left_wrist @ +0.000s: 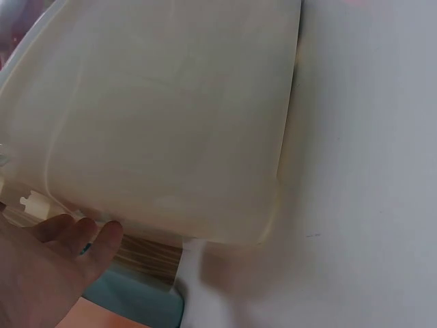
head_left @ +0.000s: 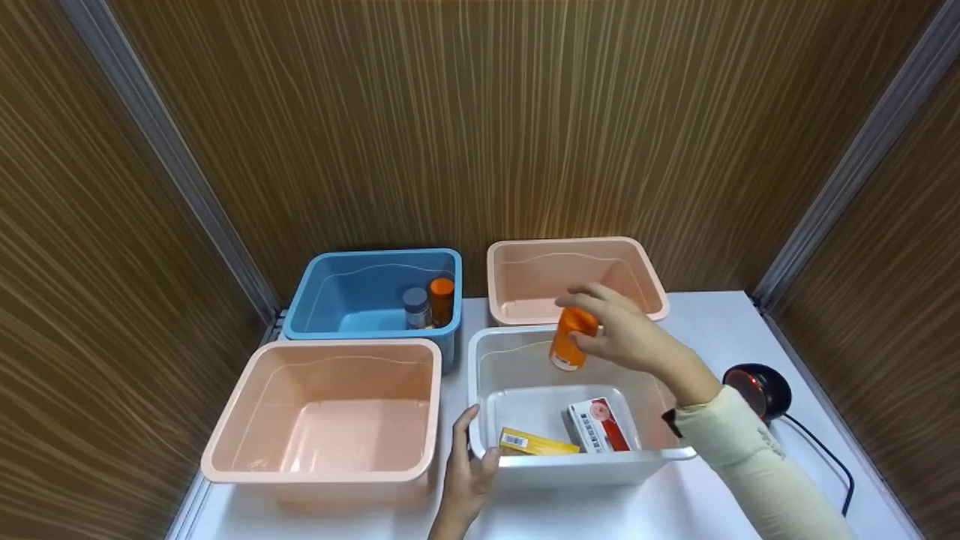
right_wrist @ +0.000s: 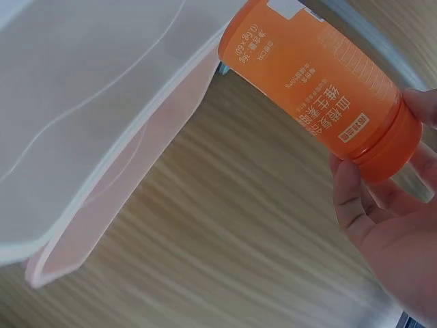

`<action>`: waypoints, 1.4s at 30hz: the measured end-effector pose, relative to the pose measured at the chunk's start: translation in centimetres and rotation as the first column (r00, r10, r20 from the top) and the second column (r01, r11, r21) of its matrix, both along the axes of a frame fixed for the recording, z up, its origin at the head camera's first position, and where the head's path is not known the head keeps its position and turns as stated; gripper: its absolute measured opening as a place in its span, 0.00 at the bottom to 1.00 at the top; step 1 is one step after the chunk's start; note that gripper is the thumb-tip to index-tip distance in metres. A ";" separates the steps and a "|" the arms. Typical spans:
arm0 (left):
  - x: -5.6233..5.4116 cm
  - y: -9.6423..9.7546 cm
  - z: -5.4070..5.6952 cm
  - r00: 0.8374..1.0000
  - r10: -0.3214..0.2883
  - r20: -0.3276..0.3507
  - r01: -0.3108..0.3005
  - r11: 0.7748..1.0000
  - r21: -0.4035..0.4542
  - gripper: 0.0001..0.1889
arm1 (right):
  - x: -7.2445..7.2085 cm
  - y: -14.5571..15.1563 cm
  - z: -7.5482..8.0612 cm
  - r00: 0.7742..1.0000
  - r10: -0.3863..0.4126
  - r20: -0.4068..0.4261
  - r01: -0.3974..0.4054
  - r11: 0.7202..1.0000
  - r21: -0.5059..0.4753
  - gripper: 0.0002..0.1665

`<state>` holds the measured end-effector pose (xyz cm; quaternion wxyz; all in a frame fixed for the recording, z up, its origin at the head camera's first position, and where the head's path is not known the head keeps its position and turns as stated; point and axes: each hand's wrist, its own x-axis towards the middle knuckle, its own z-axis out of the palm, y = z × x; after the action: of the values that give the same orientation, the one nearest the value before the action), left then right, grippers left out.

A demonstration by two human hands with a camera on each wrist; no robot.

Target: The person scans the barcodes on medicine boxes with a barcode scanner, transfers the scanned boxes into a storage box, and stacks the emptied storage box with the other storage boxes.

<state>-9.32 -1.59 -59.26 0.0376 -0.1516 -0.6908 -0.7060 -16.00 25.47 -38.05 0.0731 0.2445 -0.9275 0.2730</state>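
My right hand (head_left: 619, 330) grips an orange supplement bottle (head_left: 568, 351) by its cap, over the back of the white bin (head_left: 577, 466). In the right wrist view, fingers and thumb surround the orange cap (right_wrist: 390, 147), and the printed label faces the camera. The bottle hangs tilted, cap up. My left hand (head_left: 466, 480) rests at the white bin's front left corner, thumb by the front rim; in the left wrist view its fairly straight fingers (left_wrist: 102, 246) touch the outer wall. Inside that bin lie a yellow box (head_left: 540, 444) and a white-and-red box (head_left: 598, 426).
A blue bin (head_left: 352, 336) at the back left holds a grey-capped jar (head_left: 417, 307) and another orange bottle (head_left: 442, 300). Pink bins stand at the front left (head_left: 322, 477) and back right (head_left: 517, 244). A black round device (head_left: 759, 390) with a cable sits right of the white bin.
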 end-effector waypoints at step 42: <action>0.2 -0.4 -0.3 1.000 0.006 -0.018 -0.006 1.000 0.003 0.34 | 3.3 13.0 2.8 0.938 -0.326 0.119 0.281 0.914 0.294 0.19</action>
<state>-9.10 -1.99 -59.53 0.0462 -0.1561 -0.6899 -0.7054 -12.75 38.50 -35.27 0.0033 0.0814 -0.9857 0.1476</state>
